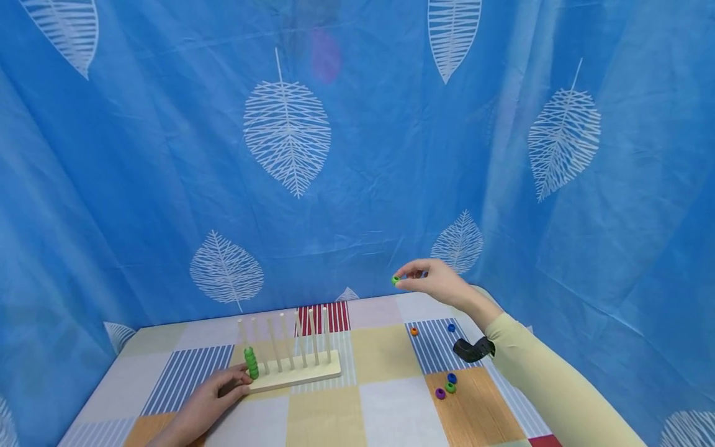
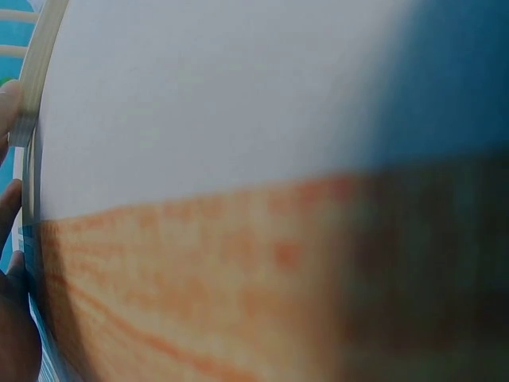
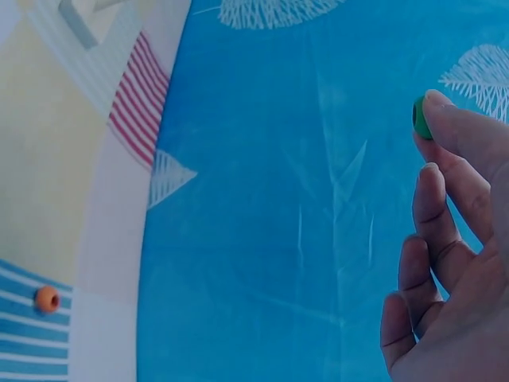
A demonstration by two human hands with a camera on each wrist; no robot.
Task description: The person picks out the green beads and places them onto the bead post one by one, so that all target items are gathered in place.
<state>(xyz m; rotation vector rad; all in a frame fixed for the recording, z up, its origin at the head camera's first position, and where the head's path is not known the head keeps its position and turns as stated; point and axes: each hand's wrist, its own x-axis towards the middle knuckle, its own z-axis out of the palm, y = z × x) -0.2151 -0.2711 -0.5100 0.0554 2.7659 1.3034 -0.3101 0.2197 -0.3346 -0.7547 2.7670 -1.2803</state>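
A pale wooden peg rack (image 1: 298,375) with a row of upright pegs stands on the table. Several green beads (image 1: 251,363) are stacked on its leftmost peg. My left hand (image 1: 215,394) grips the left end of the rack's base, its thumb at the front edge. In the left wrist view only the thumb (image 2: 8,107), a few fingers and part of the base show at the left edge. Raised above the table, my right hand (image 1: 432,282) pinches a green bead (image 3: 422,118) between thumb and index finger, its hole showing. The other fingers are loosely bent.
Right of the rack lie loose beads: an orange one (image 1: 414,331), a blue one (image 1: 451,327), and a close group of another blue one (image 1: 452,377), a green one (image 1: 450,388) and a purple one (image 1: 440,393). A blue leaf-patterned curtain (image 1: 368,155) hangs behind the patchwork tablecloth (image 1: 385,410).
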